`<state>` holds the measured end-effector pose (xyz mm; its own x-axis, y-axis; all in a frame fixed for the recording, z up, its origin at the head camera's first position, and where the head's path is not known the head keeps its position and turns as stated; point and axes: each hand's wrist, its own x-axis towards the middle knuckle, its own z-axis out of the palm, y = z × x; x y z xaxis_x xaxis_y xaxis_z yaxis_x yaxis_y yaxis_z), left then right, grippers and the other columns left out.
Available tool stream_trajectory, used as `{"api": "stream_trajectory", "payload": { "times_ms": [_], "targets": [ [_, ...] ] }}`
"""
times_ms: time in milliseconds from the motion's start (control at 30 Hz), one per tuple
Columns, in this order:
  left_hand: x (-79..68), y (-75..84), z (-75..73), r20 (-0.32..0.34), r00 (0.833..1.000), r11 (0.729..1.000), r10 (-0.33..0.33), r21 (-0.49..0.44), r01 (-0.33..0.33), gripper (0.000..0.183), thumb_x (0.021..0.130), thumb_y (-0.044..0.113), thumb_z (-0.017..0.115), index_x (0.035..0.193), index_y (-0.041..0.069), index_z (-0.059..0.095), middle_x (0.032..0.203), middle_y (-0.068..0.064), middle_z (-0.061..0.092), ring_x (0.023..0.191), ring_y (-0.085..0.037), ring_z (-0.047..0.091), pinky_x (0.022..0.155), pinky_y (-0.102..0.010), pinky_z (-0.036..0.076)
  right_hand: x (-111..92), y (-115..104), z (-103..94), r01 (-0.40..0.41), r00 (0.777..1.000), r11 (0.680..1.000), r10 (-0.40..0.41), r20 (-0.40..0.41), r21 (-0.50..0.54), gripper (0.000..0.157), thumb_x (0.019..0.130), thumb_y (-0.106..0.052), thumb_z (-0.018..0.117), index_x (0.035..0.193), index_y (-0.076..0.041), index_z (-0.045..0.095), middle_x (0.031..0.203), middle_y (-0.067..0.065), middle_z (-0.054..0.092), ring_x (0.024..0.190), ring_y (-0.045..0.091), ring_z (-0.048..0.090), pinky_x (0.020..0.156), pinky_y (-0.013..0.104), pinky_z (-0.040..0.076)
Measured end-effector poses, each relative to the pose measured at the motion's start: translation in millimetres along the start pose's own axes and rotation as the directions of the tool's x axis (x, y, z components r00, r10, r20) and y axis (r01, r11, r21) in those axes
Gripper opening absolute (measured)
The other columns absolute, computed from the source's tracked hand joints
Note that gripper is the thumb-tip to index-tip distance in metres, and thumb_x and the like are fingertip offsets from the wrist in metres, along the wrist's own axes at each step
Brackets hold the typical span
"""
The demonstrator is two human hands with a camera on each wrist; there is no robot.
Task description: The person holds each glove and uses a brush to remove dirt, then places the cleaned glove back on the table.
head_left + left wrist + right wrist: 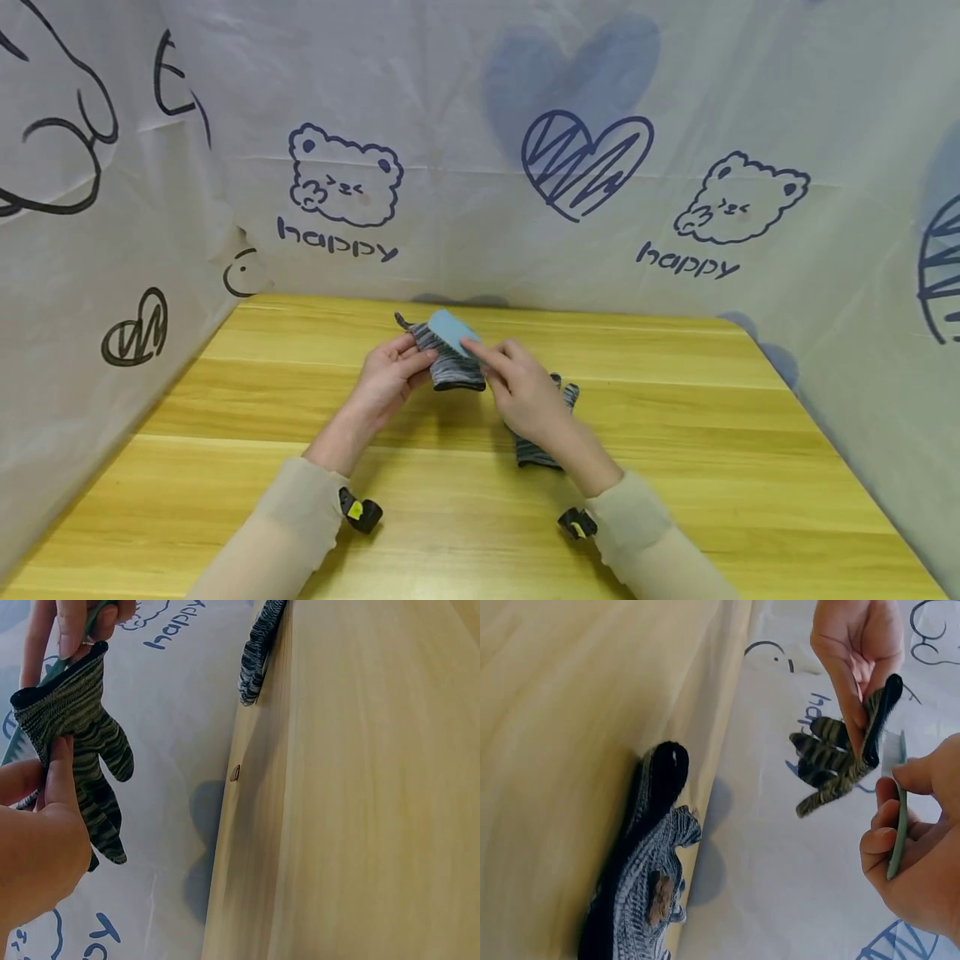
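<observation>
My left hand (386, 379) pinches a grey-and-black striped knit glove (457, 373) between thumb and fingers, lifted above the table. Its dark cuff points toward me, and the glove's fingers dangle in the left wrist view. In my right hand (528, 396) I grip a light blue brush (448, 327), index finger laid along its back. The bristle side faces the held glove; in the right wrist view the brush (898, 844) is close to the cuff, though I cannot tell whether they touch. Below my right hand, a second matching glove (534, 452) lies on the table, partly covered by that hand.
A brown patch (660, 898) marks the second glove. The wood-grain table (450, 533) runs back to a white sheet (465, 208) with drawn bears and hearts. Another white sheet (202, 350) borders the left side.
</observation>
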<state>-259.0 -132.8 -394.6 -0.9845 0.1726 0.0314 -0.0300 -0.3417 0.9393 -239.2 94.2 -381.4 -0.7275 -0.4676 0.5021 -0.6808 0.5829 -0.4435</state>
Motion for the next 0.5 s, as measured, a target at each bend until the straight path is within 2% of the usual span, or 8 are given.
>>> {"api": "stream_trajectory", "payload": {
  "times_ms": [67,167,300,500],
  "targets": [
    [-0.6,0.0,0.3,0.021,1.0,1.0,-0.003,0.017,0.003,0.054,0.105,-0.008,0.051,0.156,-0.011,0.033,0.151,-0.029,0.049,0.107,-0.007,0.069,0.092,-0.022,0.058,-0.5,-2.1,1.3,0.002,1.0,1.0,-0.002,0.022,-0.013,0.046,0.108,-0.004,0.055,0.151,-0.019,0.057,0.1,0.005,0.056,0.074,0.013,0.044,0.062,0.028,0.042],
    [-1.0,-0.2,0.4,0.03,1.0,1.0,-0.002,0.029,0.001,0.055,0.105,-0.009,0.05,0.156,-0.011,0.032,0.153,-0.032,0.045,0.106,-0.007,0.069,0.091,-0.022,0.058,-1.2,-2.2,2.5,-0.01,1.0,0.999,0.011,0.021,-0.043,0.046,0.108,-0.006,0.055,0.151,-0.021,0.058,0.1,0.004,0.056,0.072,0.012,0.044,0.06,0.027,0.041],
    [-1.3,0.5,0.5,0.032,0.999,1.0,0.005,0.027,-0.006,0.057,0.104,-0.009,0.05,0.157,-0.012,0.028,0.154,-0.034,0.043,0.105,-0.007,0.069,0.09,-0.021,0.058,-1.2,0.6,2.8,-0.023,1.0,0.997,0.021,-0.023,-0.068,0.045,0.108,-0.005,0.055,0.15,-0.021,0.059,0.1,0.005,0.058,0.069,0.012,0.044,0.056,0.027,0.04],
    [-1.6,2.3,0.6,0.025,1.0,1.0,0.004,0.01,-0.004,0.064,0.104,-0.011,0.049,0.159,-0.013,0.017,0.158,-0.034,0.035,0.103,-0.004,0.068,0.09,-0.019,0.058,-0.1,5.9,-1.1,-0.06,0.994,0.997,0.055,-0.099,-0.042,0.044,0.107,-0.002,0.055,0.148,-0.016,0.061,0.101,0.01,0.061,0.067,0.013,0.045,0.055,0.028,0.04]
  ]
}}
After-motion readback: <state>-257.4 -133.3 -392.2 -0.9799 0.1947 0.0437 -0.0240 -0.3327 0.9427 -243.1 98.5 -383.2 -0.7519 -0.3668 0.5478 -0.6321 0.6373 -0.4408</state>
